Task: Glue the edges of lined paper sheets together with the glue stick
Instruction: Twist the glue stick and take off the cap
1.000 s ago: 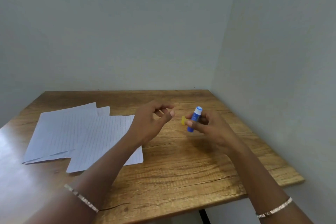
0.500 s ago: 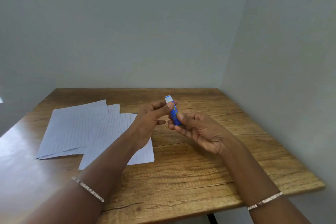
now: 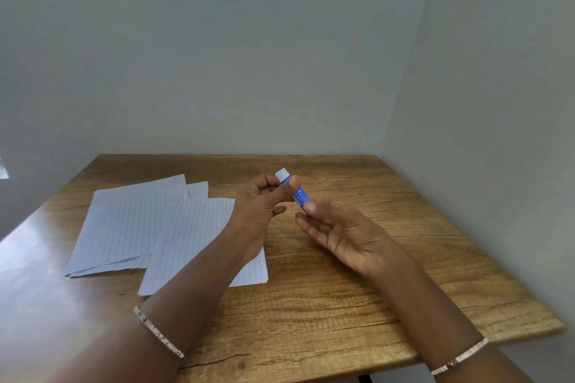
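The left hand (image 3: pixel 261 205) is being closed round the upper half of the glue stick (image 3: pixel 298 193), its thumb pressed along the blue barrel. The right hand (image 3: pixel 342 230), palm turned up and the other fingers relaxed, is pinching the lower end at 4 o'clock of it. A second ago the stick was being held by the right hand alone, with the left hand empty and apart; now it is being shared above the table (image 3: pixel 342 305), white end pointing to 11 o'clock. Whether that end is cap or bare glue cannot be told. A handover or a twist of the base is judged to be under way, and no glue is being applied yet. The lined paper sheets (image 3: pixel 133 221) are lying overlapped at 8 o'clock, untouched.
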Available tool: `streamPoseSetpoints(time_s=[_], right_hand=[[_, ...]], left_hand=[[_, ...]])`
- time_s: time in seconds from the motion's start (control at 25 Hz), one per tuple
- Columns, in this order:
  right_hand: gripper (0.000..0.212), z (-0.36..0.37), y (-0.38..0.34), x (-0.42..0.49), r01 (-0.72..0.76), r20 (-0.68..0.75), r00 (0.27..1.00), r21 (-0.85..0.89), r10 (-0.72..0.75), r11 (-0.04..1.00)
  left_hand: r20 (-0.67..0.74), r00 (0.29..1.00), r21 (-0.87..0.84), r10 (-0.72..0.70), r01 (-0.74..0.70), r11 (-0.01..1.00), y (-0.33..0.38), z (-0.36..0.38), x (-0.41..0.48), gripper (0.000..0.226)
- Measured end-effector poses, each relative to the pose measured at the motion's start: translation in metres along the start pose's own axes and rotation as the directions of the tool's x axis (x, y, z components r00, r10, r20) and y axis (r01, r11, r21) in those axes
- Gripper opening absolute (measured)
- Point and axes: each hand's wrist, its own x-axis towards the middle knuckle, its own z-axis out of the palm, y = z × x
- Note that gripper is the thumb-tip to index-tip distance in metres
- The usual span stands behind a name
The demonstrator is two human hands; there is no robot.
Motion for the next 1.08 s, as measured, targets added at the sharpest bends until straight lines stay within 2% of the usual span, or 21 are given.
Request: streamPoseSetpoints(time_s=[0.08,0.16,0.28,0.4,0.44,0.52,0.6,0.68,0.88,0.96,1.08], right_hand=[[0.032,0.0014,-0.0049,-0.0019,-0.153,0.049,0.988,0.163,0.147,0.975],[0.04,0.0028,-0.0067,-0.0022,-0.206,0.058,0.978,0.158,0.199,0.966],[0.025,0.0067,-0.0036,-0.0024,-0.137,0.046,0.99,0.148,0.132,0.979],[0.021,0.0037,-0.0008,-0.0001,0.045,0.028,0.999,0.028,-0.046,0.999],[0.022,0.0024,-0.0004,0.0003,0.049,0.028,0.998,0.011,-0.049,0.999],[0.014,0.0036,-0.0012,-0.0012,-0.036,0.054,0.998,0.039,0.034,0.999],[0.024,0.0059,-0.003,-0.0033,-0.129,0.05,0.991,0.074,0.125,0.989],[0.031,0.0069,-0.0022,-0.003,-0.135,0.048,0.99,0.046,0.132,0.99],[0.027,0.0041,0.0008,-0.0022,0.111,0.023,0.994,-0.138,-0.109,0.984],[0.022,0.0051,-0.0017,-0.0033,0.048,0.031,0.999,-0.132,-0.044,0.99],[0.038,0.0089,-0.0039,-0.0052,-0.098,0.028,0.995,-0.048,0.099,0.994]], left_hand=[[0.019,1.0,-0.022,0.003,-0.003,1.0,0.0012,-0.0029,0.0023,0.034],[0.033,0.999,-0.038,0.015,-0.014,0.999,0.0013,-0.0043,0.0037,0.034],[0.041,0.999,-0.055,0.019,-0.017,0.998,0.0003,-0.0044,0.0046,0.035],[0.069,0.998,-0.082,0.0,0.006,0.997,0.0002,-0.0034,0.004,0.029],[0.074,0.997,-0.087,-0.006,0.013,0.996,-0.0002,-0.0031,0.0037,0.027],[0.073,0.997,-0.1,-0.016,0.024,0.995,-0.0001,-0.0024,0.0032,0.023],[0.069,0.997,-0.111,-0.019,0.027,0.993,0.0,-0.0028,0.0032,0.023],[0.08,0.997,-0.103,-0.012,0.02,0.994,0.0006,-0.0029,0.003,0.022],[0.071,0.997,-0.068,-0.006,0.01,0.998,-0.0007,0.0,0.0025,0.026],[0.061,0.998,-0.08,-0.021,0.026,0.996,-0.0013,0.0005,0.0025,0.023],[0.049,0.998,-0.098,-0.039,0.044,0.994,0.001,-0.0024,0.0044,0.023]])
